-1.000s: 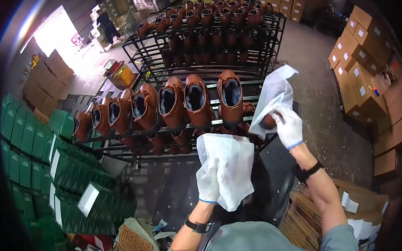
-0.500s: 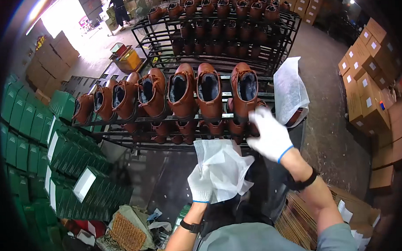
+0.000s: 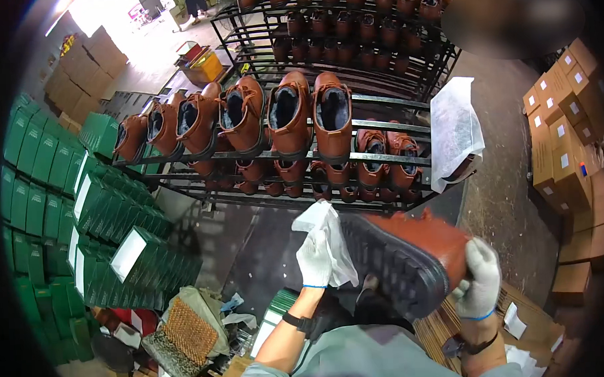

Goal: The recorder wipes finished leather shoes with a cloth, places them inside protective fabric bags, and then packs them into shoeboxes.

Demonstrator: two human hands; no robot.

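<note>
My right hand (image 3: 479, 279), in a white knit glove, grips a brown leather shoe (image 3: 430, 250) by its heel. The shoe lies on its side in the air, its thick black treaded sole facing me. Closed round a crumpled sheet of white tissue paper (image 3: 330, 244) is my gloved left hand (image 3: 314, 260), just left of the shoe's toe. Beyond both hands, a row of fur-lined brown shoes (image 3: 289, 116) stands on the top bars of a black metal rack (image 3: 392, 102), heels toward me. More shoes sit on its lower level.
White tissue (image 3: 456, 133) drapes over the rack's right end. Green shoe boxes (image 3: 117, 215) are stacked at left. Brown cartons (image 3: 560, 139) rise at right. A second shoe rack (image 3: 343, 34) stands behind. Flattened cardboard (image 3: 440, 336) and a beaded seat pad (image 3: 192, 332) lie near me.
My right hand has taken the rightmost shoe off the rack's top row and brought it back toward me, turned sideways. The tissue in my left hand is more bunched up.
</note>
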